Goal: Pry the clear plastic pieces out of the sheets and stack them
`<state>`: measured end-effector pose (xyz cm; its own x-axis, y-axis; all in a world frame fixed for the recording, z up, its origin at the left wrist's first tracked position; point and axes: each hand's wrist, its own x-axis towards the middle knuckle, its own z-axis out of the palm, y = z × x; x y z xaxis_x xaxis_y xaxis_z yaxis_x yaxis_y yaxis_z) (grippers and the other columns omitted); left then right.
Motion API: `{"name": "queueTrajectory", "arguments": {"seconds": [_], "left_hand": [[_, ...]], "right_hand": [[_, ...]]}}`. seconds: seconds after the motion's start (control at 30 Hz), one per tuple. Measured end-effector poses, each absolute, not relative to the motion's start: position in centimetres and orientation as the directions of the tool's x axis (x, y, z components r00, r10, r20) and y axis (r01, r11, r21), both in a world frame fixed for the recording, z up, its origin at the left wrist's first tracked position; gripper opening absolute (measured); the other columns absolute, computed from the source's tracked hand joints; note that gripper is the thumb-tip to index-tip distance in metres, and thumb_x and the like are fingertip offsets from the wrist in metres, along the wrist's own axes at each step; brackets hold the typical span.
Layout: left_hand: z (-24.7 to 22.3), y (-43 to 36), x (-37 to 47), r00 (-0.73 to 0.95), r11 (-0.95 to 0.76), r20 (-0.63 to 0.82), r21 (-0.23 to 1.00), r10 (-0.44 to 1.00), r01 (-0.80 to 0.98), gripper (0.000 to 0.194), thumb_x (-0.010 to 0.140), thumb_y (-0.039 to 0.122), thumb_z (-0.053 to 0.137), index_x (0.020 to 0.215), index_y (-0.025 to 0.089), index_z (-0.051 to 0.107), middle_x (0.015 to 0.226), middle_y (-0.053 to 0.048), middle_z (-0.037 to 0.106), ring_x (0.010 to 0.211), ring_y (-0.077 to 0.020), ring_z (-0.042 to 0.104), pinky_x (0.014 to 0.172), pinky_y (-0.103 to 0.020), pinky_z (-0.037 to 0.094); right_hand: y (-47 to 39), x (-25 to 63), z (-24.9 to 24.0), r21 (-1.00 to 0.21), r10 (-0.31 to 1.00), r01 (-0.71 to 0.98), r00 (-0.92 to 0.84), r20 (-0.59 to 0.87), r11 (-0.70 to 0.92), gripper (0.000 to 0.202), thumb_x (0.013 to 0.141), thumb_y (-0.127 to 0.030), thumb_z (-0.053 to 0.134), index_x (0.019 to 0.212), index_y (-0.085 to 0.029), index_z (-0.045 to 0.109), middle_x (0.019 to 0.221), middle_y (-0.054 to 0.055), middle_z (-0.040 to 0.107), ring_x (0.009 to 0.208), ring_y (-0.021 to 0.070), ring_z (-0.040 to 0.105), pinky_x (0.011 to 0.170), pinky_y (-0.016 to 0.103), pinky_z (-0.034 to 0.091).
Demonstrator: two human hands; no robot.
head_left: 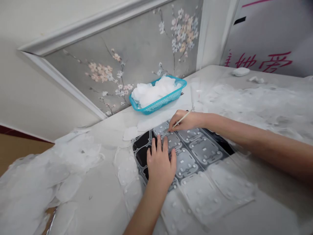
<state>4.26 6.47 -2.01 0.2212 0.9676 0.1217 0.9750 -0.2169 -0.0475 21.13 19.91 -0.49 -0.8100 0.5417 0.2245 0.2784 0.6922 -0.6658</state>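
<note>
A translucent sheet (202, 192) with rows of rounded, dotted panels lies partly over a black surface (142, 156) on the table. My left hand (160, 161) rests flat on the sheet's left part, fingers spread. My right hand (182, 120) is pinched round a thin pale stick (181, 119), its lower end near the sheet's upper edge, just beyond my left fingertips. Whether the stick's tip touches the sheet is hidden by my fingers.
Behind the sheet, a blue basket (158, 103) holds white soft material (156, 93) against the floral wall panel. Translucent pieces (70, 160) are heaped at left, more (276, 107) at right. A white case (241, 71) sits at the back right.
</note>
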Motion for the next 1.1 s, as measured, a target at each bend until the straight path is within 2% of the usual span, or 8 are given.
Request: {"name": "queueTrajectory", "arguments": {"seconds": [0.23,0.4,0.5,0.57,0.67,0.77,0.9,1.1], "left_hand": [[-2.1,6.6,4.2,0.236,-0.240,0.115,0.023,0.965,0.971,0.049,0.092,0.034,0.032,0.134,0.013,0.042,0.145,-0.007,0.033,0.134,-0.0314,0.028,0.103,-0.050,0.035],[-2.5,7.0,4.1,0.318,-0.328,0.096,0.108,0.943,0.939,0.049,0.093,0.028,0.029,0.134,0.005,0.039,0.143,-0.011,0.036,0.134,-0.0240,0.030,0.108,-0.046,0.030],[-2.7,7.2,3.9,0.326,-0.337,0.093,0.156,0.941,0.928,0.049,0.092,0.027,0.031,0.134,0.003,0.038,0.142,-0.014,0.038,0.133,-0.0251,0.032,0.107,-0.046,0.032],[-2.8,7.2,3.8,0.340,-0.355,0.114,0.162,0.934,0.921,0.047,0.091,0.026,0.032,0.132,0.003,0.040,0.140,-0.015,0.040,0.132,-0.0259,0.033,0.106,-0.046,0.032],[-2.9,7.2,3.8,0.356,-0.381,0.164,0.162,0.920,0.910,0.046,0.091,0.024,0.033,0.130,0.002,0.042,0.138,-0.017,0.043,0.131,-0.0263,0.036,0.105,-0.045,0.035],[-3.1,7.1,3.8,0.360,-0.393,0.199,0.158,0.911,0.906,0.046,0.090,0.024,0.034,0.129,0.001,0.044,0.136,-0.017,0.046,0.128,-0.0263,0.040,0.104,-0.043,0.037],[-3.0,7.1,4.0,0.351,-0.385,0.219,0.139,0.910,0.912,0.045,0.088,0.023,0.037,0.127,0.002,0.045,0.135,-0.016,0.047,0.125,-0.0260,0.043,0.104,-0.041,0.037],[-2.3,6.9,4.2,0.292,-0.330,0.246,0.133,0.924,0.934,0.032,0.085,0.025,0.042,0.110,0.011,0.056,0.113,-0.012,0.060,0.108,-0.0266,0.051,0.091,-0.042,0.043]], "right_hand": [[19.5,20.4,-2.3,-0.679,0.568,0.206,-0.737,0.366,0.705,0.018,0.079,-0.021,0.058,0.086,-0.012,0.072,0.082,0.008,0.072,0.073,0.0152,0.067,0.068,0.023,0.052],[19.0,19.7,-2.7,-0.210,0.328,0.262,-0.853,0.405,0.942,0.029,0.090,-0.020,0.044,0.109,-0.014,0.064,0.102,0.011,0.067,0.090,0.0180,0.061,0.072,0.029,0.049],[18.8,19.5,-2.7,0.027,0.367,0.402,-0.860,0.354,0.915,0.036,0.089,-0.018,0.043,0.121,-0.009,0.055,0.105,0.015,0.064,0.092,0.0224,0.058,0.059,0.028,0.047],[18.8,19.5,-2.7,0.059,0.387,0.428,-0.861,0.330,0.902,0.036,0.087,-0.017,0.044,0.120,-0.007,0.055,0.100,0.016,0.065,0.092,0.0240,0.058,0.058,0.029,0.047],[19.3,19.8,-2.3,-0.121,0.480,0.482,-0.751,0.453,0.868,0.027,0.086,-0.018,0.047,0.106,-0.010,0.063,0.089,0.013,0.067,0.084,0.0210,0.060,0.063,0.029,0.049],[20.4,21.0,-1.1,-0.407,0.663,0.555,-0.405,0.629,0.726,0.020,0.086,-0.024,0.050,0.090,-0.018,0.069,0.085,0.008,0.069,0.075,0.0174,0.063,0.068,0.030,0.051],[22.4,23.8,1.2,-0.645,0.755,0.561,0.053,0.654,0.519,0.017,0.082,-0.027,0.055,0.082,-0.017,0.069,0.079,0.006,0.070,0.068,0.0163,0.064,0.061,0.029,0.053],[24.0,28.6,4.9,-0.714,0.512,0.547,0.502,0.698,0.437,0.025,0.080,-0.028,0.058,0.083,-0.005,0.068,0.073,0.012,0.066,0.061,0.0139,0.062,0.059,0.027,0.049]]}}
